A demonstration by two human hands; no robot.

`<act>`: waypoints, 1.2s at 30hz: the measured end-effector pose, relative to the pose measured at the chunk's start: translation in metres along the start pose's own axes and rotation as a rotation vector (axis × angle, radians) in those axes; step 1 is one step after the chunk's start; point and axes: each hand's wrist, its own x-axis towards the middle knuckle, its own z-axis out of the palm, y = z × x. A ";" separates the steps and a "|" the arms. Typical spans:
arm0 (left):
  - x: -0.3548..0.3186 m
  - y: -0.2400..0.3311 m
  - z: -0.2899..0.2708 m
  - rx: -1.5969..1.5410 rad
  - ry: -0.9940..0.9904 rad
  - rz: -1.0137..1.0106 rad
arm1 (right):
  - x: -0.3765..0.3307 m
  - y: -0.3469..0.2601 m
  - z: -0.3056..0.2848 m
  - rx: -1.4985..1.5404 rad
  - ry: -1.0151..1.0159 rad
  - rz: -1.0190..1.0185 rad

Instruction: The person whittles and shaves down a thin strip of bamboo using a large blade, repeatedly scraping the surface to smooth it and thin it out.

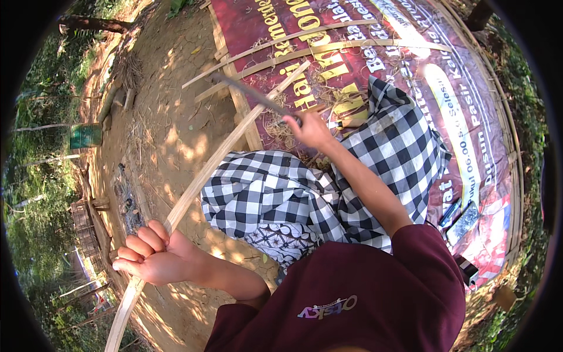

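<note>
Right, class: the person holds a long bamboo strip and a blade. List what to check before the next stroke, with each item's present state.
1. Left hand grip closed on the bamboo strip: ok.
2. Right hand grip closed on the blade: ok.
3. Left fingers away from the blade: ok.
4. Blade meets strip: cannot tell.
5. Checked cloth covers the lap: ok.
6. Printed mat bare of scraps: not ok.

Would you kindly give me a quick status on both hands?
Left hand gripping long bamboo strip. Right hand holding dark blade against it. Checkered cloth over lap.
</note>
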 end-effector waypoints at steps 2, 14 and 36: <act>0.006 -0.001 -0.013 -0.082 -0.029 -0.030 | 0.019 0.020 -0.019 -0.138 0.205 0.038; 0.023 0.000 -0.027 -0.035 -0.042 0.013 | -0.053 -0.074 0.003 -0.191 -0.006 -0.779; 0.019 -0.004 -0.018 0.010 -0.008 -0.024 | 0.012 0.022 -0.016 -0.104 0.031 0.004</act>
